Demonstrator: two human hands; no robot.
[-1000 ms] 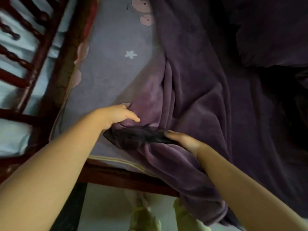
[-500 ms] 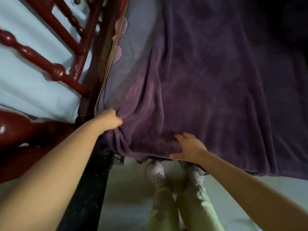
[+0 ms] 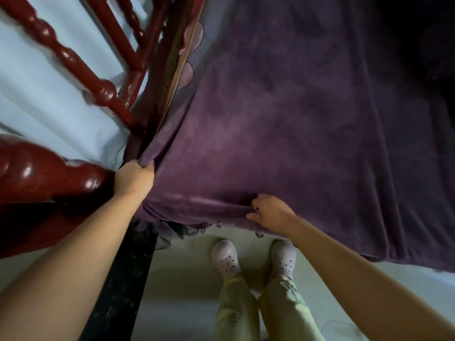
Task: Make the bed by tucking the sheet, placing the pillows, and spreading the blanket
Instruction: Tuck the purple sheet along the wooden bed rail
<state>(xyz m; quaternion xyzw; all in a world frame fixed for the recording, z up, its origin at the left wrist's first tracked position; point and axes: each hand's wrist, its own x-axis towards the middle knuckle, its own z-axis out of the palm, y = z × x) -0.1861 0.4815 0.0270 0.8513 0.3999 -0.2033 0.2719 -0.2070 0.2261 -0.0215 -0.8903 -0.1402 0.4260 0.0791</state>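
Along the near edge of the bed, a purple blanket (image 3: 283, 124) lies spread over the mattress, its plush surface running away from the person and falling into shadow at the far right. Its hem hangs a little over the near edge of the bed, where a frilled bit of darker fabric shows beneath it.

At the blanket's near left corner, the left hand (image 3: 134, 179) grips a bunch of the fabric, fingers curled round it, right beside the red wooden bed frame (image 3: 81, 70). Farther right along the same hem, well apart from the left hand, the right hand (image 3: 270, 214) pinches a fold of the blanket between thumb and fingers; a ridge of cloth runs between the two hands.

Left of the blanket, a narrow strip of grey-lilac sheet (image 3: 194, 52) with pink round patches shows along the frame's side rail. Beyond the turned spindles of the frame is a pale blue surface; what it is cannot be told.

Below the blanket's hem, on the pale floor (image 3: 177, 286), stand the person's feet in light perforated clogs (image 3: 225, 260), with yellow-green trousers (image 3: 236, 308) above them. A dark post of the frame drops to the floor just left of the feet.
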